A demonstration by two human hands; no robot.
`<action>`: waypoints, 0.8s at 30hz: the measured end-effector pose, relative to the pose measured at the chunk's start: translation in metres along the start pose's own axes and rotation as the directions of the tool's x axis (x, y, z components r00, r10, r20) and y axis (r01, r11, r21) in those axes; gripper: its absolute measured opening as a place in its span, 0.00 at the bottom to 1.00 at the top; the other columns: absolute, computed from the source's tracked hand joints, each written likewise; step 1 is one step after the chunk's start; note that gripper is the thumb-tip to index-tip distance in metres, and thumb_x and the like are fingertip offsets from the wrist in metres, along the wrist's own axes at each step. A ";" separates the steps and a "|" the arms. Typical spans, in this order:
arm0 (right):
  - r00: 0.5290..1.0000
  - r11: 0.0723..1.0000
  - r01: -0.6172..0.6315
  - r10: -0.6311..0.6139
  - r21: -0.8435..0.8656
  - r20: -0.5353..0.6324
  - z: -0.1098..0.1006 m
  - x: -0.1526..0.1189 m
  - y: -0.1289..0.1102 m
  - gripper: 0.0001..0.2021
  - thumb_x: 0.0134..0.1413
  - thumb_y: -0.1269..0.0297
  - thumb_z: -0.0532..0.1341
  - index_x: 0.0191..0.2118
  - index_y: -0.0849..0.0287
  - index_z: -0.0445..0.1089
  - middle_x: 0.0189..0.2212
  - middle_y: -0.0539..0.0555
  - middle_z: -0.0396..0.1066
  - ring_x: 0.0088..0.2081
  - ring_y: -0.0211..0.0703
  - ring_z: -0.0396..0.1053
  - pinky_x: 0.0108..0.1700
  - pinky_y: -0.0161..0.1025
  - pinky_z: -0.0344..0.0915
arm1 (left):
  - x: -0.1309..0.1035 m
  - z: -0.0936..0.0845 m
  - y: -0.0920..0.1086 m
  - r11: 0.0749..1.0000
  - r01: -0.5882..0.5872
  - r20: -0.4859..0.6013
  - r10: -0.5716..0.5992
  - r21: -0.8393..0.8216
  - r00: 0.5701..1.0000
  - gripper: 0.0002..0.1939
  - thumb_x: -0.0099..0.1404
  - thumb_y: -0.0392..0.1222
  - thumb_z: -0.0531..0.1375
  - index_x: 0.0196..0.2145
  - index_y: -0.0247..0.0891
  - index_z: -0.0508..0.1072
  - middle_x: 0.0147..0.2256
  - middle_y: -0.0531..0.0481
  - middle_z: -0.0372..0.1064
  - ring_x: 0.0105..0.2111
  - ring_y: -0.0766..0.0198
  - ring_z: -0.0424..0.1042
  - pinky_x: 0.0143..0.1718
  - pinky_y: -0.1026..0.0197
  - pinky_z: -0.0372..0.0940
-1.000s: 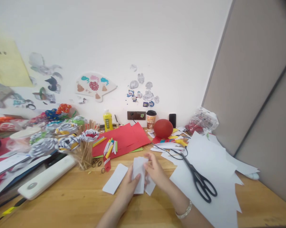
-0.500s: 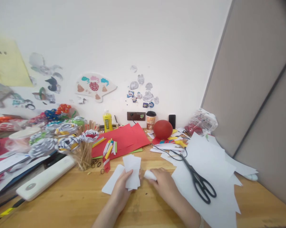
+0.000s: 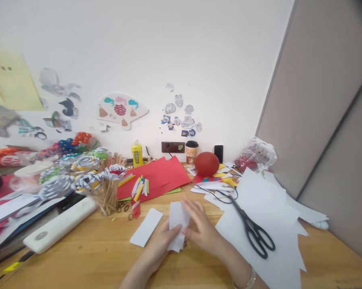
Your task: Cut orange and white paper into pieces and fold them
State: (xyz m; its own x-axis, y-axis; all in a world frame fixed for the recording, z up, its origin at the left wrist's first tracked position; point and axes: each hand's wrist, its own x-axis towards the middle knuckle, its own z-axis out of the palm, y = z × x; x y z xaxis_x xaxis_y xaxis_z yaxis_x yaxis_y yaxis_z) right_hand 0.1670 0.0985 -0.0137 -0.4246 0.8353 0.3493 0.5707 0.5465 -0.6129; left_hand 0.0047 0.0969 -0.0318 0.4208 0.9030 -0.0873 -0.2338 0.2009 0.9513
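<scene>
My left hand [image 3: 164, 240] pinches a small stack of white paper strips [image 3: 177, 216], its thumb across the front. At the right edge of the stack is my right hand [image 3: 201, 226], fingers long and slightly bent, thumb against the lower part of the paper. Its fingertips are a little blurred. Another white paper strip [image 3: 146, 227] lies flat on the wooden table, left of the stack. Large white sheets [image 3: 265, 200] are spread to the right of my right hand, and black-handled scissors [image 3: 253, 230] rest on them.
Red paper [image 3: 156, 176] lies behind my hands, with folded colored strips [image 3: 140, 188] on it. A red balloon [image 3: 207, 163], a paper cup [image 3: 192, 153] and a yellow bottle [image 3: 136, 153] stand near the wall. At left are wooden sticks [image 3: 108, 196] and a white power strip [image 3: 60, 224].
My right hand has moved from holding a curled white piece apart on the right up to the strips. The strips have shifted right and closer together in my left hand.
</scene>
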 end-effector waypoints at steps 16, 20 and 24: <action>0.860 0.841 -0.327 0.454 0.432 -0.232 0.027 -0.005 0.031 0.10 0.49 0.61 0.54 0.36 0.58 0.65 0.30 0.52 0.69 0.33 0.44 0.67 0.34 0.36 0.62 | 0.018 -0.008 -0.008 0.774 -0.139 -0.319 0.408 0.618 0.855 0.22 0.42 0.28 0.55 0.38 0.38 0.71 0.40 0.45 0.71 0.44 0.51 0.67 0.48 0.52 0.58; 0.812 0.813 -0.338 0.506 0.474 -0.290 0.034 0.001 0.022 0.13 0.54 0.56 0.48 0.26 0.57 0.62 0.27 0.53 0.68 0.33 0.46 0.66 0.36 0.39 0.62 | 0.019 -0.007 -0.017 0.781 -0.186 -0.314 0.439 0.596 0.842 0.14 0.43 0.30 0.54 0.31 0.38 0.69 0.33 0.47 0.69 0.39 0.52 0.68 0.45 0.52 0.60; 0.795 0.802 -0.324 0.518 0.502 -0.314 0.043 0.003 0.019 0.12 0.56 0.59 0.45 0.29 0.56 0.61 0.30 0.53 0.68 0.37 0.45 0.67 0.41 0.39 0.63 | 0.020 -0.008 -0.021 0.797 -0.224 -0.315 0.456 0.561 0.833 0.13 0.48 0.32 0.54 0.34 0.38 0.65 0.35 0.47 0.68 0.41 0.54 0.68 0.47 0.52 0.60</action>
State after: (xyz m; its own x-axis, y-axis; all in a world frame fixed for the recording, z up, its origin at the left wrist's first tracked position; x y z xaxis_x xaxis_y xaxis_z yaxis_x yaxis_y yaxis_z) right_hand 0.1467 0.1089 -0.0546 0.1788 0.9668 0.1828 0.2427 0.1367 -0.9604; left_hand 0.0115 0.1141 -0.0557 -0.0320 0.9629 0.2678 0.2108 -0.2554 0.9436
